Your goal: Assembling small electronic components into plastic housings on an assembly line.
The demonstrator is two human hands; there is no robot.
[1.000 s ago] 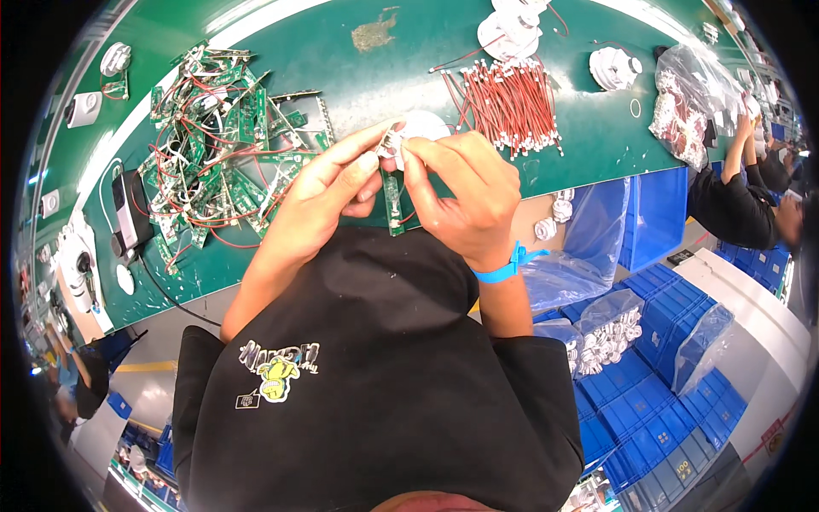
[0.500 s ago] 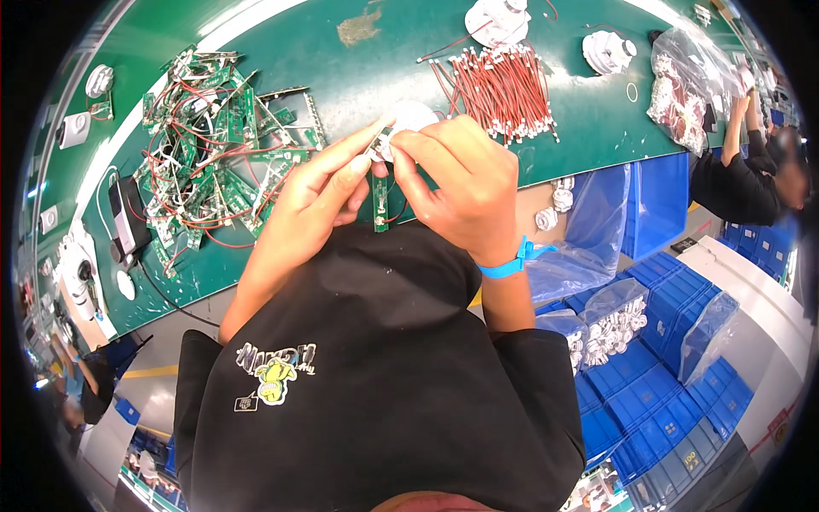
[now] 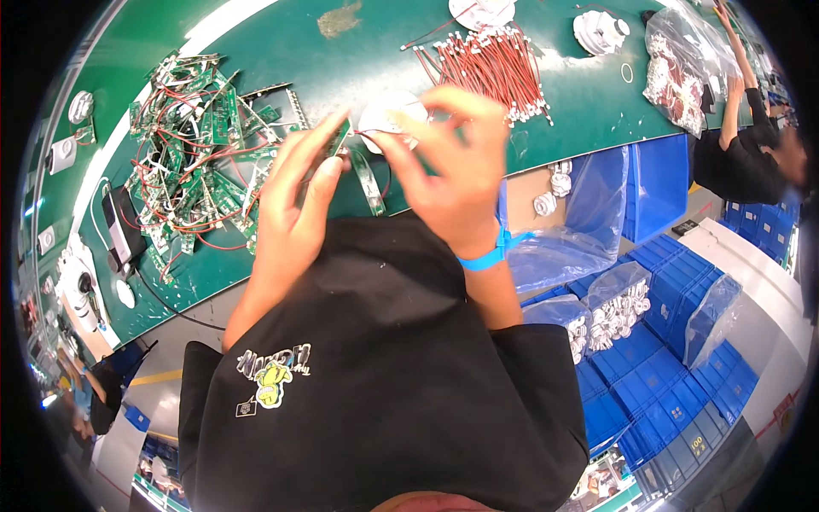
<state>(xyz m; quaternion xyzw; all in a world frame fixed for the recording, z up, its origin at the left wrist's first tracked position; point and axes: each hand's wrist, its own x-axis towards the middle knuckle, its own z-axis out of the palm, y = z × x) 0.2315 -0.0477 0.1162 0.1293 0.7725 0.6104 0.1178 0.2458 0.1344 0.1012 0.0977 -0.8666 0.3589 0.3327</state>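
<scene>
Between the thumb and fingers of my left hand [image 3: 294, 188] is a narrow green circuit board [image 3: 340, 136], held on edge. A white round part [image 3: 388, 111] lies on the bench just beyond my hands, partly covered by the right one. My right hand [image 3: 461, 166], with a blue band at the wrist, is smeared by motion over that part. Its fingertips are near a thin dark wire, and whether they grip it does not show. Another green board strip [image 3: 368, 183] rests between the hands near the bench edge.
A tangled heap of green boards with red wires [image 3: 192, 149] lies left, beside a black device [image 3: 124, 222]. Beyond my right hand are a red wire bundle [image 3: 490, 68], white round parts [image 3: 601, 34] and a plastic bag [image 3: 678, 72]. Blue crates [image 3: 657, 375] stand right; a co-worker [image 3: 742, 162] sits far right.
My hands have moved apart, the right one lifting away with its fingers more spread. The white round part and the board strip show more fully now. The whole view has shifted slightly.
</scene>
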